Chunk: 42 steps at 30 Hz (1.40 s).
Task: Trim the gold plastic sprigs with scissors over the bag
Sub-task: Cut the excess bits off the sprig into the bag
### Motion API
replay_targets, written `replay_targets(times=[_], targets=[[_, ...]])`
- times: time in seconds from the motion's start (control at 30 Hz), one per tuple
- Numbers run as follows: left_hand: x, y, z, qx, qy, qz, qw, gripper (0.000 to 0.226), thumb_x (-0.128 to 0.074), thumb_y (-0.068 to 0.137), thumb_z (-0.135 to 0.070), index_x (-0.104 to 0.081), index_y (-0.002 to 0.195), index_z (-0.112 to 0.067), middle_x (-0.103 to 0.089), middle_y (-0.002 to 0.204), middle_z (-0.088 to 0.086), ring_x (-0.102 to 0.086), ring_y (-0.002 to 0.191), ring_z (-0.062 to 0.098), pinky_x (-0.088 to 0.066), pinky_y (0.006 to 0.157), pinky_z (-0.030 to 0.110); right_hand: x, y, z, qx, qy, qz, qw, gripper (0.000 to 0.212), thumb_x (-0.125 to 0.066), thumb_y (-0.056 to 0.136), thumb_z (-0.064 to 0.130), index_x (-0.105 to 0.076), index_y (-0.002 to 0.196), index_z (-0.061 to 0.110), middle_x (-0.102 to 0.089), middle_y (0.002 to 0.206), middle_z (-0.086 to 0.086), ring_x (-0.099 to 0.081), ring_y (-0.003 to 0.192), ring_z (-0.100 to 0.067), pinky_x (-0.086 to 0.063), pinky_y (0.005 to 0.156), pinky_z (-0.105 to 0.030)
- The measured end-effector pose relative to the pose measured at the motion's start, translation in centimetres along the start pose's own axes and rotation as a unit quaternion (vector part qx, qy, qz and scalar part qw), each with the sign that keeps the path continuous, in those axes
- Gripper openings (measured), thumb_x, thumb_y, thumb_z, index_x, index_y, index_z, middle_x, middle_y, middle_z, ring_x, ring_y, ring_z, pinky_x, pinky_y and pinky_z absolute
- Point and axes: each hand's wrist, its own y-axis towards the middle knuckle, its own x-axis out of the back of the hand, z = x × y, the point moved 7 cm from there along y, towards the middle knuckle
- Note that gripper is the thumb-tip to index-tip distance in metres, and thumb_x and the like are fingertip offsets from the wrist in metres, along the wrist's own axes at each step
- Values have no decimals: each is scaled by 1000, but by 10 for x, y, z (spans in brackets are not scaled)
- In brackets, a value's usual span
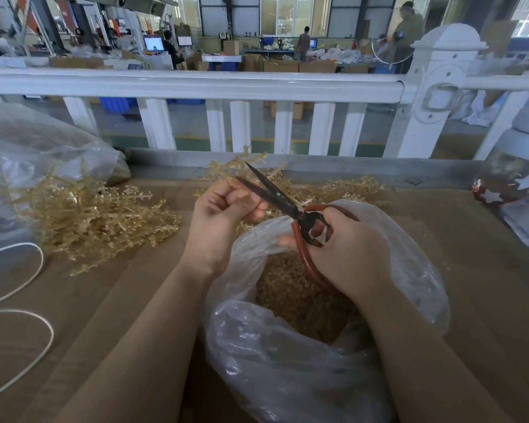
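My left hand (220, 221) pinches a gold plastic sprig (242, 164) that sticks up and away from me. My right hand (348, 254) grips the red handles of black-bladed scissors (275, 193). The blades are parted, and the sprig's stem lies near their pivot. Both hands hover above the open mouth of a clear plastic bag (287, 361), which holds a heap of small gold cuttings (300, 297).
A pile of gold sprigs (89, 215) lies on the brown cardboard-covered table (471, 285) to the left, more (348, 187) behind the bag. A second clear bag (28, 154) sits far left, a white cord (19, 300) loops at left. A white railing (196, 83) runs behind.
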Motion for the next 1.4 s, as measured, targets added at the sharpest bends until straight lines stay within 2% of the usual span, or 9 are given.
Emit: replay_targets(times=[0.13, 0.33, 0.5, 0.63, 0.8, 0.93, 1.07, 1.3, 1.4], targets=[[-5, -1, 1, 1, 32, 18, 999, 11, -56, 87, -3, -63, 94, -2, -63, 72, 6, -56, 69, 19, -48, 70, 30, 7, -2, 6, 18, 7, -14, 1000, 52, -44, 72, 89, -45, 82, 38, -38, 63, 30, -39, 57, 12, -29, 53, -8], [-6, -1, 3, 8, 51, 23, 998, 11, -56, 85, -5, -63, 93, -2, -62, 72, 5, -55, 69, 20, -45, 70, 32, 7, -2, 5, 14, -11, -4, 1000, 61, -41, 72, 92, -52, 78, 32, -42, 62, 26, -41, 56, 9, -31, 52, -9], [-8, -2, 2, 6, 55, 34, 998, 5, -55, 86, -5, -60, 86, -3, -60, 72, 5, -54, 69, 20, -45, 70, 31, 13, -2, 8, 18, -38, -37, 998, 60, -43, 72, 90, -40, 63, 31, -36, 51, 19, -36, 46, 3, -22, 46, -11], [-9, -1, 1, 4, 54, 37, 998, 5, -54, 86, -4, -59, 85, -4, -61, 72, 4, -54, 69, 18, -46, 70, 29, 14, -3, 9, 29, -33, -48, 998, 59, -47, 75, 86, -36, 61, 30, -34, 50, 16, -34, 44, 0, -25, 44, -14], [-8, -2, 2, 5, 45, 35, 998, 6, -54, 87, -4, -60, 88, -2, -61, 72, 5, -54, 69, 19, -46, 70, 29, 13, -1, 9, 29, -31, -46, 998, 62, -42, 75, 87, -41, 62, 26, -38, 52, 16, -37, 45, -1, -31, 44, -16], [-8, -1, 3, 7, 35, 33, 999, 7, -55, 87, -4, -61, 87, -3, -62, 71, 5, -54, 67, 19, -46, 69, 28, 14, -1, 10, 34, -33, -42, 998, 58, -50, 75, 84, -41, 64, 28, -38, 54, 17, -37, 46, 0, -31, 44, -17], [-7, -1, 3, 4, 40, 37, 999, 8, -54, 88, -5, -63, 87, -5, -62, 71, 4, -54, 67, 17, -47, 68, 27, 14, -1, 11, 37, -22, -35, 998, 55, -51, 74, 84, -29, 63, 35, -35, 53, 18, -35, 46, 1, -25, 46, -15], [-6, -1, 3, 7, 43, 34, 998, 8, -54, 88, -4, -62, 89, -3, -63, 71, 3, -55, 68, 18, -46, 69, 28, 11, 0, 10, 28, -25, -26, 999, 53, -52, 74, 82, -37, 64, 33, -39, 53, 16, -38, 46, -1, -29, 45, -17], [-5, -1, 4, 8, 45, 31, 998, 7, -55, 87, -5, -60, 88, -1, -63, 71, 4, -55, 68, 18, -46, 70, 28, 8, 0, 10, 31, -26, -16, 999, 50, -54, 77, 78, -38, 65, 32, -42, 55, 15, -42, 48, -3, -38, 46, -20]])
